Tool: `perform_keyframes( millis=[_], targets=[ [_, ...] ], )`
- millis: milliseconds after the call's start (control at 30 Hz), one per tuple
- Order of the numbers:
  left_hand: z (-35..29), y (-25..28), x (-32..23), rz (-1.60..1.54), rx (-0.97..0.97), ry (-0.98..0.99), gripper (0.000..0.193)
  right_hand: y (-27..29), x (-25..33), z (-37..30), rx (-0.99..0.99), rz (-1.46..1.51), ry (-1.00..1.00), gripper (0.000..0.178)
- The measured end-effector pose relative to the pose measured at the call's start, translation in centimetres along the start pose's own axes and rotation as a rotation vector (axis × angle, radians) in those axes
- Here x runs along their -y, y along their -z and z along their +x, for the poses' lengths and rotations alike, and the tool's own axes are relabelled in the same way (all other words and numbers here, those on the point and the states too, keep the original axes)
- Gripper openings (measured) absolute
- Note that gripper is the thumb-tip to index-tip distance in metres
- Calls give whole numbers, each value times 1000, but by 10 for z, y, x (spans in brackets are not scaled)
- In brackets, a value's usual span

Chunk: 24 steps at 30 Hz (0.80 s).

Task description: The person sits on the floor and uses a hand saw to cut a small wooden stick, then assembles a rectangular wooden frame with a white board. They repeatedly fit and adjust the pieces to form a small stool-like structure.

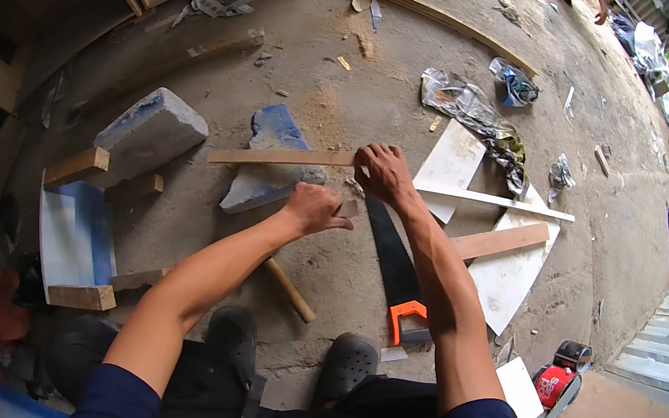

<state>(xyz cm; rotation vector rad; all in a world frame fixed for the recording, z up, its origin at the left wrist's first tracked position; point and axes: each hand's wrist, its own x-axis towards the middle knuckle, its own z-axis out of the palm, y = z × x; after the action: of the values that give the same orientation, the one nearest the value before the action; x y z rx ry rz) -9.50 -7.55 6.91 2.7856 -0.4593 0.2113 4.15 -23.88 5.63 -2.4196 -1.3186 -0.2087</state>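
Note:
My right hand is closed round the right end of a thin wooden strip. The strip's other part lies across a broken, blue-stained concrete block. Just below the strip, my left hand is closed, with a small brownish flat piece sticking out by the thumb; its kind is unclear. A wooden handle shows under my left forearm, its other end hidden. Between my arms lies a handsaw with a black blade and orange grip.
White boards, a white strip and a wooden slat lie right. Left are a concrete block and a blue-white panel with wood pieces. A red-labelled tape roll sits lower right; crumpled plastic lies beyond.

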Motion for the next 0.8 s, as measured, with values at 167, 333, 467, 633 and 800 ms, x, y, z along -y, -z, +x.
perform_keyframes(
  millis=[167,333,467,633,800],
  targets=[
    [-3,6,16,88,-202,-17,38,1,7,-2,-59,2,29,19],
    [14,22,31,134,-363,38,41,10,12,-2,-58,59,38,18],
    [23,25,37,8,-131,133,45,14,20,-2,-28,134,64,19],
    [30,35,34,-256,240,365,44,15,25,-5,15,120,111,20],
    [23,25,45,-390,272,439,48,14,29,-7,51,155,167,21]
  ],
)
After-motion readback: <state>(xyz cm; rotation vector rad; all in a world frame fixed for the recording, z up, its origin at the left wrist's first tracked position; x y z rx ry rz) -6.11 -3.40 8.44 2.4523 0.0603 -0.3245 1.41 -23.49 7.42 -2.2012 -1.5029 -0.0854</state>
